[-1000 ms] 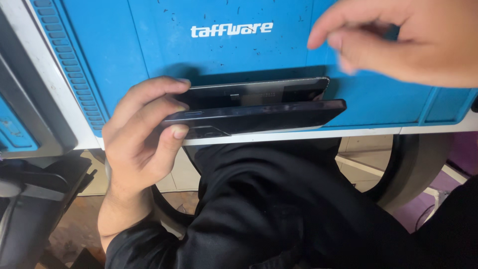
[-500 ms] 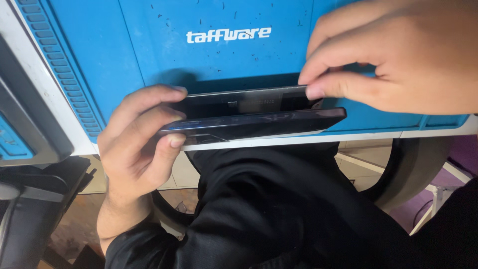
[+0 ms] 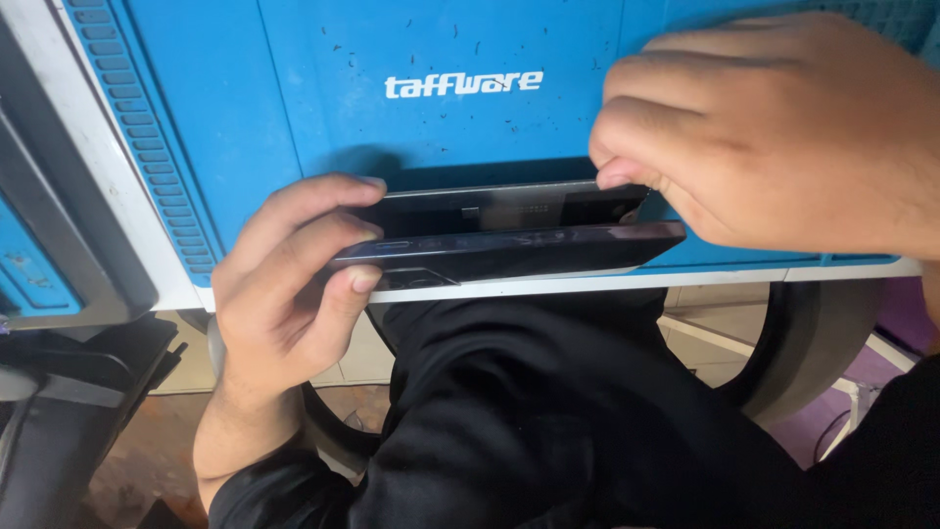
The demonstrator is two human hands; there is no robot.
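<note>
A dark phone (image 3: 519,250) lies on its edge at the near edge of a blue work mat (image 3: 294,118), its screen panel (image 3: 490,208) swung open away from the body. My left hand (image 3: 284,284) grips the phone's left end, fingers over the top and thumb underneath. My right hand (image 3: 774,127) reaches in from the upper right, with finger and thumb pinched at the right end of the raised screen panel. What the pinch holds is hidden by the fingers.
The mat lies on a white table edge (image 3: 627,284). Below it are my black-clothed lap (image 3: 548,421) and a chair's armrests. A dark tray and another blue mat (image 3: 29,274) lie at the far left. Tiled floor shows beneath.
My right hand came down from above the mat and closed its fingertips on the right end of the phone's raised screen panel. My left hand kept its grip.
</note>
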